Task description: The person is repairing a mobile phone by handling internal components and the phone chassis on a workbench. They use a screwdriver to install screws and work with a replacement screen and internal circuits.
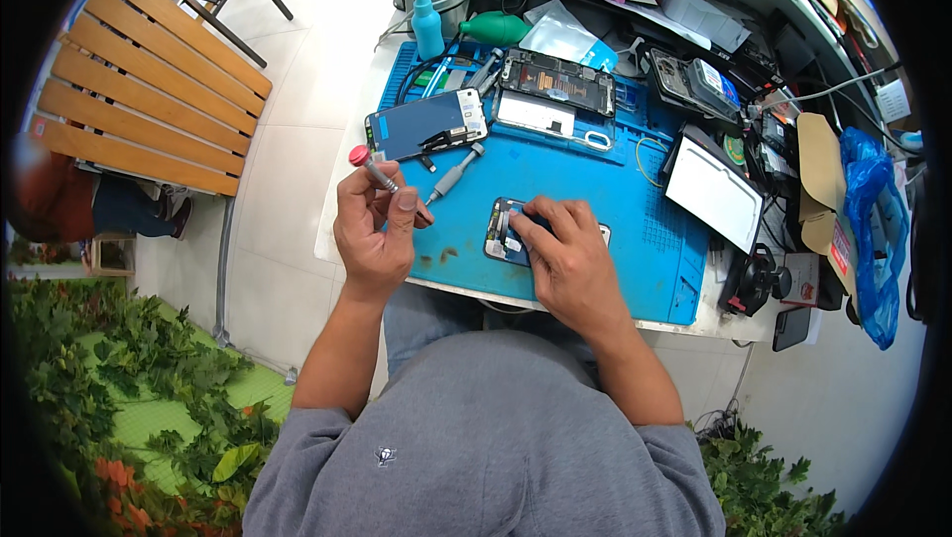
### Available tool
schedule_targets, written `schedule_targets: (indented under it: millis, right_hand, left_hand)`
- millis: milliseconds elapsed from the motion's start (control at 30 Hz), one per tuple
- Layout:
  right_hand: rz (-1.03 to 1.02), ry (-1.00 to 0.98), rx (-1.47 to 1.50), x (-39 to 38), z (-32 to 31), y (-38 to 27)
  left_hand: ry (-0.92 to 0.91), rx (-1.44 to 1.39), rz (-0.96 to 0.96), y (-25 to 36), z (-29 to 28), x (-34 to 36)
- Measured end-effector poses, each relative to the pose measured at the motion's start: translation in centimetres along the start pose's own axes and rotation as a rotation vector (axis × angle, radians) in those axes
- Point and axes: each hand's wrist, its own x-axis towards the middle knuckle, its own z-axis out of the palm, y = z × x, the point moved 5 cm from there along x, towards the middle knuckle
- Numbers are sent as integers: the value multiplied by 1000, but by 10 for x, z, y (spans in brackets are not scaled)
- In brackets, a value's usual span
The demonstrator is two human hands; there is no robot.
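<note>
My left hand (375, 225) is raised over the left edge of the blue work mat (605, 195), its fingers closed on a small screwdriver (379, 173) with a red cap. My right hand (567, 261) rests on an opened phone body (502, 232) lying on the mat, fingertips pressing on its upper part. A second grey screwdriver (454, 176) lies on the mat between both hands. A detached phone screen (424, 124) lies farther back on the left.
Another opened phone (557, 83) and a white panel (535, 113) lie at the back of the mat. A blue bottle (427, 24), a white tablet-like slab (714, 190), cables, a blue bag (871, 230) and a wooden bench (149, 81) surround the small bench table.
</note>
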Motion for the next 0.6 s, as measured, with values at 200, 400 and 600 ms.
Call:
schedule_targets:
  millis: [200, 400, 600]
  right_hand:
    - [4, 0, 14, -1, 1, 3]
    - [1, 11, 31, -2, 3, 4]
    - [6, 24, 9, -1, 4, 4]
  left_hand:
    - [79, -82, -21, 0, 1, 8]
    - [86, -99, -41, -2, -6, 8]
    - [100, -83, -54, -3, -3, 12]
